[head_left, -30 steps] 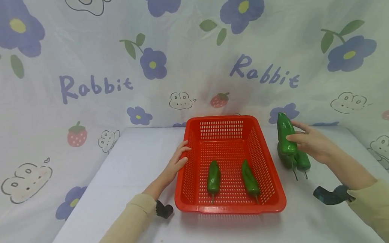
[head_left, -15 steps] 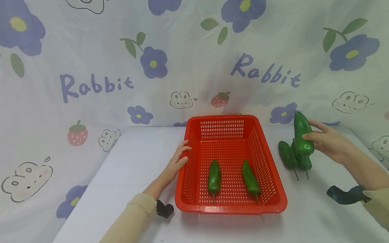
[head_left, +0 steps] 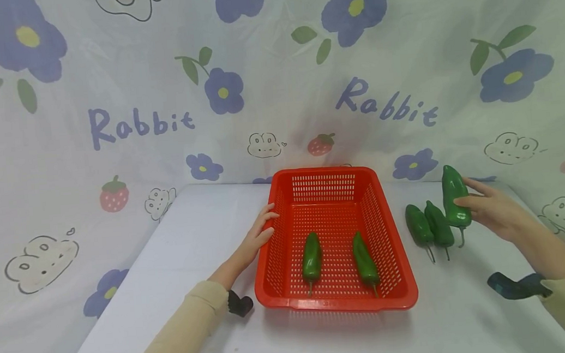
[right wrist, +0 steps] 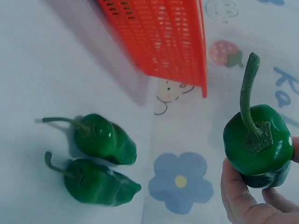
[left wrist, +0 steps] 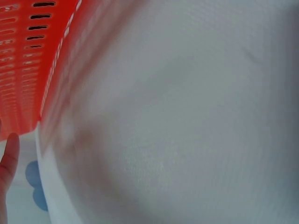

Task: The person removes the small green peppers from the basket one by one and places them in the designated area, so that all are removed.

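My right hand [head_left: 493, 208] grips a glossy green pepper [head_left: 455, 196] above the table at the right, thumb and fingers around its body. The pepper's stem end and curved stem face the camera in the right wrist view. Left of it on the table lie two more green peppers, a nearer-basket pepper [head_left: 419, 225] and its neighbour pepper [head_left: 439, 224], side by side. My left hand [head_left: 256, 236] rests on the left rim of a red plastic basket [head_left: 338, 302], fingers extended over the edge. Inside the basket lie a left pepper [head_left: 311, 257] and a right pepper [head_left: 365, 261], apart.
A white-covered table [head_left: 207, 231] bears the basket and peppers. Behind it hangs a patterned cloth [head_left: 274, 62] with flowers, rabbits and strawberries. A dark wrist device [head_left: 516, 286] sits at the right sleeve, another dark device [head_left: 240, 304] at the left sleeve.
My right hand has carried the pepper to the right, away from the basket and past the two table peppers, which now show fully. The left hand and basket have stayed put.
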`<state>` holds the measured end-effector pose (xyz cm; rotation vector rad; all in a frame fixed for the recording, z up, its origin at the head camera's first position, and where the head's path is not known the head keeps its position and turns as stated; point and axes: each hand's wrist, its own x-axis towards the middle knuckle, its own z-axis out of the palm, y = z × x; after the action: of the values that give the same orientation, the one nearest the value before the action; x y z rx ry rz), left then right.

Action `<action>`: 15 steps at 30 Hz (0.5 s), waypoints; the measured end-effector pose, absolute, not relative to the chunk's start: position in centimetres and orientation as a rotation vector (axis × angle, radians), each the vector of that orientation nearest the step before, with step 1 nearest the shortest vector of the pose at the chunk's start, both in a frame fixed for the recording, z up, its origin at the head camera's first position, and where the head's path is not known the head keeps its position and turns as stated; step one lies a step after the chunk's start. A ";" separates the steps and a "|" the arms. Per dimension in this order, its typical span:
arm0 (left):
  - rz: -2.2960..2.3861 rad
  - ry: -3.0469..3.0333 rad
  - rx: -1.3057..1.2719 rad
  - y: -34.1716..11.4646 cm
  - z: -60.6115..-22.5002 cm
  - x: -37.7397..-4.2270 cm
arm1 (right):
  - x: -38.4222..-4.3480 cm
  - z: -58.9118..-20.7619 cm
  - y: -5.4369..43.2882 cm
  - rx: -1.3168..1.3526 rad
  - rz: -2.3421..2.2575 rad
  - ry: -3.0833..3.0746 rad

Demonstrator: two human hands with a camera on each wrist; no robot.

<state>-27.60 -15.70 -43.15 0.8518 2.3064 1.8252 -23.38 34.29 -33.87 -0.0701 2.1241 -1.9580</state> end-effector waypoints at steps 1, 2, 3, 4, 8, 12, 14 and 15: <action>1.829 2.302 0.851 -15.7 -43.1 -27.6 | -23.4 -34.0 34.4 -0.067 -1.947 2.138; 1.834 2.297 0.852 -15.7 -43.1 -27.6 | -23.4 -34.0 34.6 -0.064 -1.915 2.168; 1.833 2.298 0.853 -15.7 -43.1 -27.6 | -23.4 -34.1 34.7 -0.057 -1.885 2.195; 1.831 2.302 0.852 -15.7 -43.0 -27.5 | -23.4 -34.1 34.8 -0.050 -1.852 2.223; 1.827 2.311 0.856 -15.6 -43.0 -27.5 | -23.6 -34.5 35.2 -0.025 -1.746 2.315; 1.827 2.313 0.866 -15.6 -43.1 -27.6 | -23.7 -35.1 35.5 -0.005 -1.734 2.364; 1.828 2.309 0.860 -15.6 -43.1 -27.6 | -23.8 -35.5 35.7 0.005 -1.724 2.390; 1.827 2.308 0.855 -15.6 -43.1 -27.7 | -23.9 -35.6 35.8 0.016 -1.715 2.403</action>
<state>-27.65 -15.59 -43.07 0.8550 2.3084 1.8273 -23.85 35.75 -35.65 0.0163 2.4026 -1.7150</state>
